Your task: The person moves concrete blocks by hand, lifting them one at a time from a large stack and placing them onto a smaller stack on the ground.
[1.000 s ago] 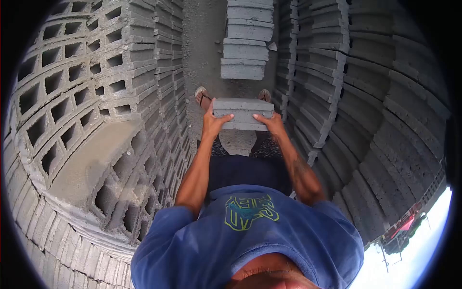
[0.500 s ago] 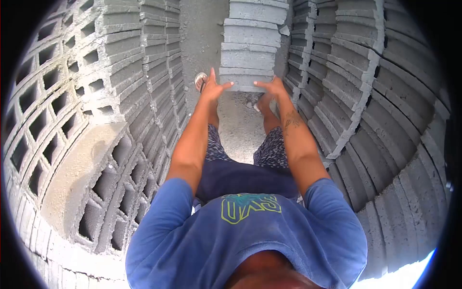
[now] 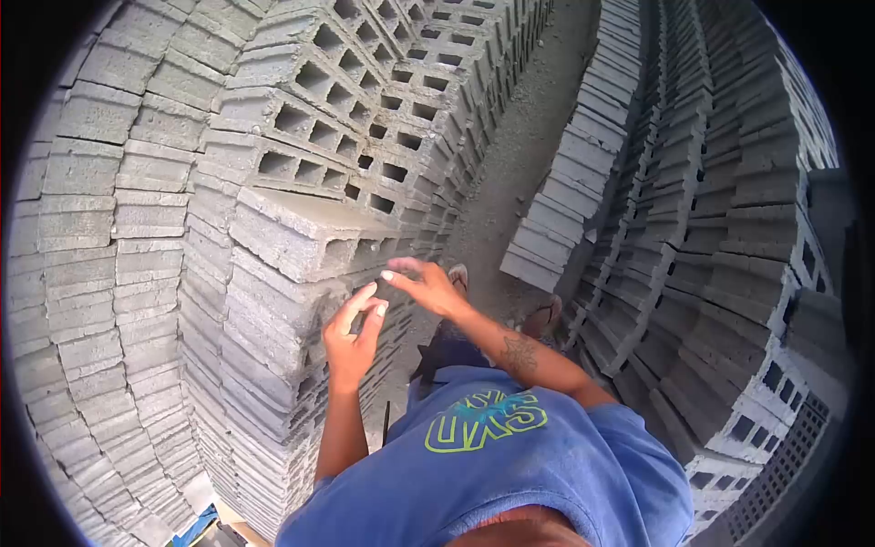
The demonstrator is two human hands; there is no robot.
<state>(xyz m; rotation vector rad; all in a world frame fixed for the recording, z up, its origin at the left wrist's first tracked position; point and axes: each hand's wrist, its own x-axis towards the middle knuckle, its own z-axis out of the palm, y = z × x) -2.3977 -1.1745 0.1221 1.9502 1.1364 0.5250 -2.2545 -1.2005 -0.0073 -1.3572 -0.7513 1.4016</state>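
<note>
My left hand (image 3: 351,337) is raised with its fingers apart, holding nothing. Across from it my right hand (image 3: 428,287), on the tattooed forearm, is also empty, with thumb and fingers spread. Both hover close by the near end of a grey hollow concrete block (image 3: 314,214), which lies on top of a tall stack (image 3: 260,319) of such blocks. In the view the hands overlap the stack's side.
Block walls rise at the far left (image 3: 82,219) and along the right (image 3: 693,301). Blocks with their holes showing (image 3: 365,91) stand behind the near stack. A leaning row of blocks (image 3: 570,187) lies on the dusty ground of the aisle (image 3: 501,137), close to my sandalled feet.
My hands have left the end of the block row on the ground. The view has turned left and my body has straightened, so my hands are now beside the stack on the left.
</note>
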